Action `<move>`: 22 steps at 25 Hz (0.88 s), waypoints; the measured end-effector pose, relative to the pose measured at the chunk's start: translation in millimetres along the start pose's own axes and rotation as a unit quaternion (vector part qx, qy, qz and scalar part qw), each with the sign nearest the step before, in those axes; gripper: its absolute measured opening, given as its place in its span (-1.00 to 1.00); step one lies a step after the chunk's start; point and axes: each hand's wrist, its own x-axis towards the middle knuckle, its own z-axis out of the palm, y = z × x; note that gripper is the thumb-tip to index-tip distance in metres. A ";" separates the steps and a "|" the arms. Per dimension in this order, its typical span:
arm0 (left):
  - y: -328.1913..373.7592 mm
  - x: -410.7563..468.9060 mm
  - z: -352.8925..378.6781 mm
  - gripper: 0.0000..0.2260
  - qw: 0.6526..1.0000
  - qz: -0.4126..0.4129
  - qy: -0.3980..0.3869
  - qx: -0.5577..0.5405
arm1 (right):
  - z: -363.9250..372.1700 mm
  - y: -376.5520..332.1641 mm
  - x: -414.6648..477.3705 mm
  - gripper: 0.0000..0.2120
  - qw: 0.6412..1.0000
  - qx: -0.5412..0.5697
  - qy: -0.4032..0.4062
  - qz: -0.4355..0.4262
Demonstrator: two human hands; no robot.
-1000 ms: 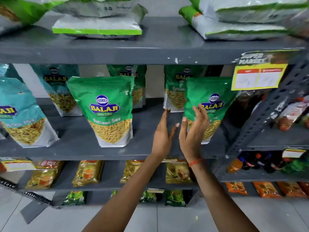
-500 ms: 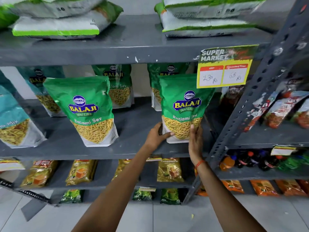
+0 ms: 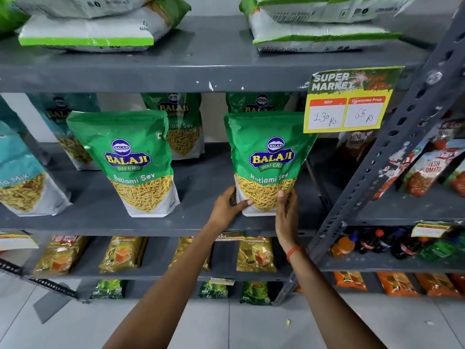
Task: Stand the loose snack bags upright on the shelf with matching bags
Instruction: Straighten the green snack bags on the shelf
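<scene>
A green Ratlami Sev bag (image 3: 268, 157) stands upright near the right end of the grey middle shelf (image 3: 201, 222). My left hand (image 3: 226, 205) grips its lower left corner, thumb across the front. My right hand (image 3: 286, 212) presses flat against its lower right side. A matching green bag (image 3: 128, 162) stands upright to the left, and two more (image 3: 181, 127) (image 3: 259, 103) stand behind at the back of the shelf.
Teal mix bags (image 3: 22, 182) fill the left end. A yellow price tag (image 3: 348, 102) hangs from the upper shelf edge. A slotted upright post (image 3: 372, 170) rises just right of the bag. Tea packets (image 3: 255, 255) lie on lower shelves, ketchup pouches (image 3: 425, 170) to the right.
The right-hand green bag went from tilted under my raised palms to standing upright. Both hands dropped to its bottom corners. The view shifted slightly.
</scene>
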 end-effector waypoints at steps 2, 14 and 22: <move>1.3 -1.0 2.2 -0.57 1.000 -0.001 0.003 0.006 | -1.9 4.0 1.2 -0.41 1.000 -0.008 0.005 0.002; 4.3 -7.3 3.0 -0.52 1.000 -0.001 -0.025 0.004 | -7.0 -1.2 -5.8 -0.30 0.999 -0.032 0.004 -0.006; 39.2 -47.9 -14.6 -0.36 0.963 0.186 0.153 0.121 | 36.0 -68.4 -49.8 -0.48 0.970 -0.052 0.115 -0.210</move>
